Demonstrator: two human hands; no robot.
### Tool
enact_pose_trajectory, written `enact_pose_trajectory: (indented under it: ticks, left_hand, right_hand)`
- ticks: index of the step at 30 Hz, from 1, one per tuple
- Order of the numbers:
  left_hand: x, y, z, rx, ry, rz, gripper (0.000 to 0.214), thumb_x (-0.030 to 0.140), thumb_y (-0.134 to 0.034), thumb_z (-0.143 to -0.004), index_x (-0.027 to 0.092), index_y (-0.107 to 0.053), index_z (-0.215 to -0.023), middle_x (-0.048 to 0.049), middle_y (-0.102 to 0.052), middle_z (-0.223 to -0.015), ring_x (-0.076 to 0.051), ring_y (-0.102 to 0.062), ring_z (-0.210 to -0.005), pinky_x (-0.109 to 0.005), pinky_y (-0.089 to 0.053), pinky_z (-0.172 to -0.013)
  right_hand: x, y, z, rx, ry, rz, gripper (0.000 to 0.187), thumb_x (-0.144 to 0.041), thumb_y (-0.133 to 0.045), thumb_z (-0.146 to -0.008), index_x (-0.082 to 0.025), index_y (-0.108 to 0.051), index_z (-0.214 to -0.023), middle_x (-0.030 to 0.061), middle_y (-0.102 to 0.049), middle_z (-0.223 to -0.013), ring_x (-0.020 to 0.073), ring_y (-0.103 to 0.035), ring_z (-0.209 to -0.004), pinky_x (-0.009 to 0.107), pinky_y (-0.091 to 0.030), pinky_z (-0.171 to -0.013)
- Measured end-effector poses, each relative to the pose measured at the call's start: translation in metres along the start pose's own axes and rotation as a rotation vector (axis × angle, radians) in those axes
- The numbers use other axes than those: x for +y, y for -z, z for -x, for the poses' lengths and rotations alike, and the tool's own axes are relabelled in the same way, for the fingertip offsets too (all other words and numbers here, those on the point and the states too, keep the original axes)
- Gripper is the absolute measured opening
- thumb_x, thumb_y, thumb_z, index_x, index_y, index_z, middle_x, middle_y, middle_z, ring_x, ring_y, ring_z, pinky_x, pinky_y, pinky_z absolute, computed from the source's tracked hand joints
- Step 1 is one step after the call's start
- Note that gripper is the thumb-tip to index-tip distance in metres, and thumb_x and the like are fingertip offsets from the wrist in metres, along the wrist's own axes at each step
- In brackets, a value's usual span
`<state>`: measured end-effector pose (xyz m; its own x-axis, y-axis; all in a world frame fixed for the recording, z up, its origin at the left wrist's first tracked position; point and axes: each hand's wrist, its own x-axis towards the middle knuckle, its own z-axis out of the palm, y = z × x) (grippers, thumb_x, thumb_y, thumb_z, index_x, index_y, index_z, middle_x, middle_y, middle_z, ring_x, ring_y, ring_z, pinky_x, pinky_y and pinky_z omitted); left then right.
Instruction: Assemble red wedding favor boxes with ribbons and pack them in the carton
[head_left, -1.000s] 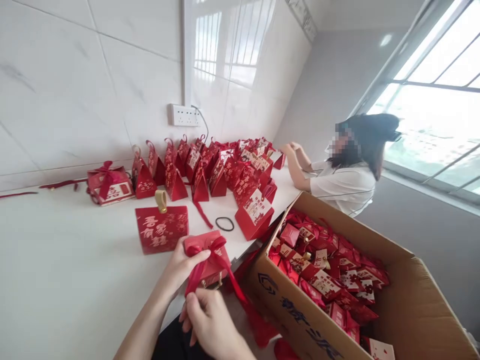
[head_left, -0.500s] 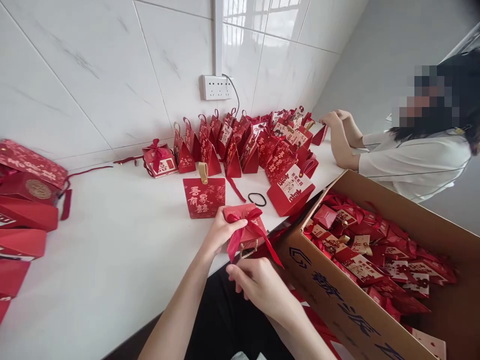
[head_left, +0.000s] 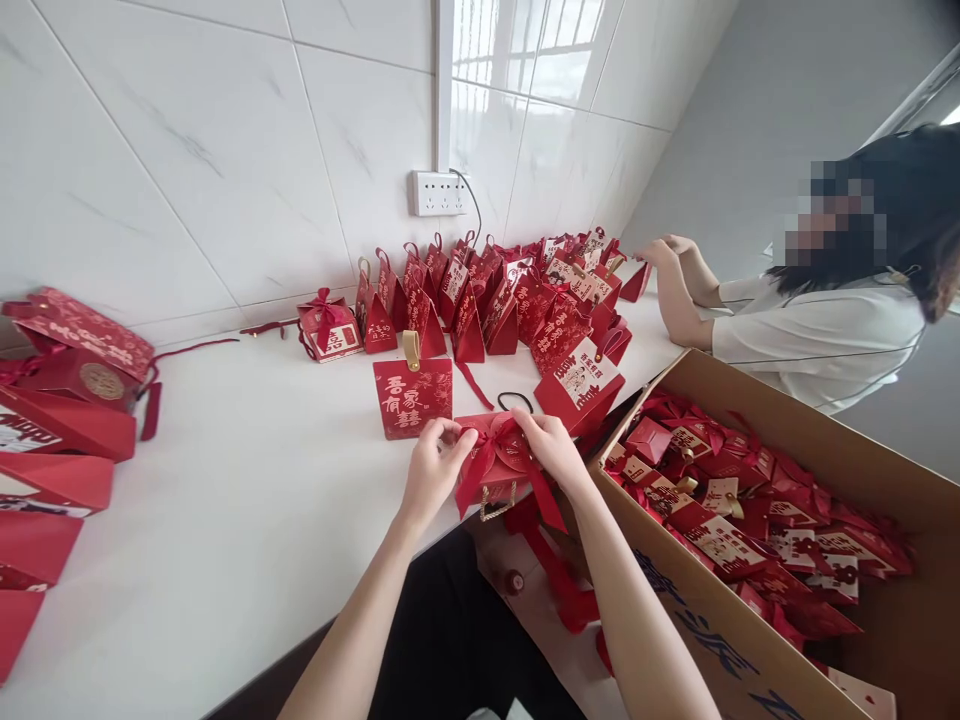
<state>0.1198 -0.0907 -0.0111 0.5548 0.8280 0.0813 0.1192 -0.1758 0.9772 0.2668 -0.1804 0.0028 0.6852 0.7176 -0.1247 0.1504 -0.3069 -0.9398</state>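
A red gift box (head_left: 480, 482) with a twisted gold cord handle sits at the table's front edge, tied with a red ribbon bow (head_left: 493, 438) on top. My left hand (head_left: 436, 468) is closed on the left loop of the bow, thumb against fingers. On the other side, my right hand (head_left: 553, 452) pinches the bow's right loop. The ribbon's tails hang down over the box front. Just behind my left hand stands a red candy box (head_left: 414, 398) with a gold strap, and a black hair tie (head_left: 516, 401) lies behind the bow.
Many red boxes (head_left: 469, 325) crowd the white table (head_left: 247, 500) along the tiled wall; others are stacked at left. A cardboard carton (head_left: 701, 590) full of red boxes stands at right. Beyond it a person in a white top (head_left: 817, 335) leans on the table.
My right hand has risen from in front of the box to the bow's right side and closed on it. My left hand has shifted to the bow's left loop. The view has tilted slightly.
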Motion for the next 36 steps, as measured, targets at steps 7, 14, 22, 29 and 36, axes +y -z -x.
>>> enact_pose_trajectory:
  ticks: [7, 14, 22, 29, 36]
  left_hand:
    - [0.002, -0.002, 0.001, -0.053, 0.027, 0.060, 0.032, 0.047, -0.050, -0.085, 0.021, -0.046, -0.068, 0.0025, -0.048, -0.065, -0.013, -0.045, -0.062, -0.023, -0.037, -0.061]
    - [-0.006, -0.014, 0.005, 0.064, 0.063, 0.106, 0.037, 0.052, -0.050, -0.083, 0.021, -0.040, -0.066, 0.0033, -0.043, -0.063, -0.012, -0.041, -0.059, -0.024, -0.036, -0.060]
    - [-0.006, -0.007, 0.001, -0.015, 0.137, 0.154, 0.038, 0.056, -0.053, -0.080, 0.021, -0.046, -0.068, 0.0016, -0.050, -0.067, -0.014, -0.049, -0.065, -0.024, -0.039, -0.061]
    - [0.000, -0.006, 0.002, -0.051, 0.228, 0.198, 0.052, 0.044, -0.071, -0.068, 0.020, -0.046, -0.107, -0.0085, -0.059, -0.111, -0.021, -0.060, -0.099, -0.031, -0.050, -0.077]
    - [-0.006, -0.009, 0.006, -0.239, 0.257, 0.398, 0.071, 0.034, -0.070, -0.070, 0.026, -0.034, -0.131, -0.0097, -0.049, -0.136, -0.025, -0.054, -0.119, -0.036, -0.049, -0.094]
  right_hand:
    - [0.018, -0.009, 0.008, 0.036, 0.097, -0.182, 0.045, -0.060, -0.050, -0.076, -0.021, -0.037, -0.057, -0.0066, -0.030, -0.050, 0.0075, -0.026, -0.047, 0.022, -0.023, -0.044]
    - [0.030, -0.017, 0.015, 0.120, 0.225, -0.220, 0.046, -0.061, -0.047, -0.079, -0.021, -0.036, -0.059, -0.0043, -0.034, -0.059, 0.0098, -0.030, -0.056, 0.023, -0.030, -0.052]
    - [0.026, -0.005, 0.012, 0.007, 0.190, -0.198, 0.048, -0.062, -0.055, -0.075, -0.019, -0.042, -0.057, -0.0051, -0.036, -0.054, 0.0089, -0.031, -0.052, 0.022, -0.028, -0.048]
    - [0.019, -0.001, 0.019, -0.048, 0.116, -0.261, 0.049, -0.065, -0.058, -0.071, -0.020, -0.043, -0.059, -0.0058, -0.041, -0.051, 0.0082, -0.037, -0.046, 0.021, -0.030, -0.041]
    - [0.027, -0.005, 0.019, -0.121, 0.029, -0.340, 0.047, -0.062, -0.058, -0.073, -0.020, -0.041, -0.059, -0.0067, -0.043, -0.047, 0.0075, -0.039, -0.037, 0.021, -0.035, -0.034]
